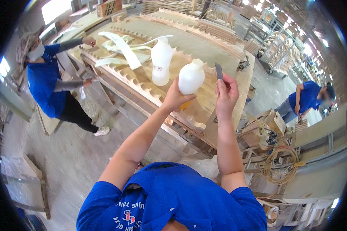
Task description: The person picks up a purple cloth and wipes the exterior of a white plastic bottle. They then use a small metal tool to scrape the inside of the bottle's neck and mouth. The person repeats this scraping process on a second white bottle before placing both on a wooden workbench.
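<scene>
My left hand (176, 96) is closed around the lower part of a white plastic bottle (191, 78), holding it over the worktable. Something yellow shows just below that hand. Between the thumb and fingers of my right hand (226, 94) is a thin, dark, flat blade (218, 71), pointing up to the right of the bottle. A second white bottle (161, 61) with a narrowed waist stands on the table, left of the held one. Behind it lie several curved white strips (121, 49) in a loose pile.
Scalloped wooden rails (131, 82) run along the worktable (235, 71). A co-worker in blue (44, 82) stands at the left, arms toward the table. Another person (308, 98) works at the right near cardboard boxes (275, 123) and a coiled hose (280, 165). Loaded carts (275, 57) stand behind.
</scene>
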`<state>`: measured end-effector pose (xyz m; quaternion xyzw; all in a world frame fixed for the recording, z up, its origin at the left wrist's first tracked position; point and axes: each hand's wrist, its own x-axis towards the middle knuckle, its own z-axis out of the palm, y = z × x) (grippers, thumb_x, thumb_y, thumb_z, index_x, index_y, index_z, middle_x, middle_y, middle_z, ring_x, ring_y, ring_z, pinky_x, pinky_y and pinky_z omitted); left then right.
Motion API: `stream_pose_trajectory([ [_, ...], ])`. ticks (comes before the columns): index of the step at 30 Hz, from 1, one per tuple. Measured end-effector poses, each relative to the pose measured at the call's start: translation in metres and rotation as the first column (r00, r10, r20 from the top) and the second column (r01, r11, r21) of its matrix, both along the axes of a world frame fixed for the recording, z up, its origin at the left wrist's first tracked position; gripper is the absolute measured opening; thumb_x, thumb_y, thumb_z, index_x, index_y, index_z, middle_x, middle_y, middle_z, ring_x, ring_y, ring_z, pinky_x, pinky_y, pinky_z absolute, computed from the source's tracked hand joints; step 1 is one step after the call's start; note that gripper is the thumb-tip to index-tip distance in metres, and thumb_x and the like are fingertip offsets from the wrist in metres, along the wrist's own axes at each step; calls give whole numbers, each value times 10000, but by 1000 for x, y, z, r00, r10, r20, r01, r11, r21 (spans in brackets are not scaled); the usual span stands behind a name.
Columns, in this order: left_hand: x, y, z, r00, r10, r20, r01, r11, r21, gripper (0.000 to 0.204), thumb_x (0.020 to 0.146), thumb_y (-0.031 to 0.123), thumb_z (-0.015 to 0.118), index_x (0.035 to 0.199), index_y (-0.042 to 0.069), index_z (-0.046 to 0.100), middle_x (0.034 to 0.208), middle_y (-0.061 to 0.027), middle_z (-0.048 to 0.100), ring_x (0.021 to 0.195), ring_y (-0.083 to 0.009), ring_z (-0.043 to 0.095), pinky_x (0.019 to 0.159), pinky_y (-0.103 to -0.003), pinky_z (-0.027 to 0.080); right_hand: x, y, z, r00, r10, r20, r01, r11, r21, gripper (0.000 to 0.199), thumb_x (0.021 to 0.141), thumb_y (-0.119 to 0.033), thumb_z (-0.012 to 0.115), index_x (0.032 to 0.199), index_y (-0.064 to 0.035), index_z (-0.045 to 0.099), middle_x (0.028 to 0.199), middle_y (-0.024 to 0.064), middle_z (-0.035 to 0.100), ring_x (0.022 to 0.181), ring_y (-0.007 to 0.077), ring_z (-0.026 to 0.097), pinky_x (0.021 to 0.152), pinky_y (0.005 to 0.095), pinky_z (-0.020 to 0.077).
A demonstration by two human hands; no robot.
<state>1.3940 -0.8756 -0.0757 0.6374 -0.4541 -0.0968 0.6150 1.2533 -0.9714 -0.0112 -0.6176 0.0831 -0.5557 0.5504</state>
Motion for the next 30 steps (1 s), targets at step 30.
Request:
stream_pose_trajectory([
  [30,1,-3,-11,960,-190,-205,186,982,-40,808,712,141,775,1348,16,293,1220,-130,500,1124,-227,510,948,-367,435,6,-7,-19,975,-70,-212,42,990,-136,213,849,-20,571,1055,-20,625,805,27,535,740,105,505,676,252,432],
])
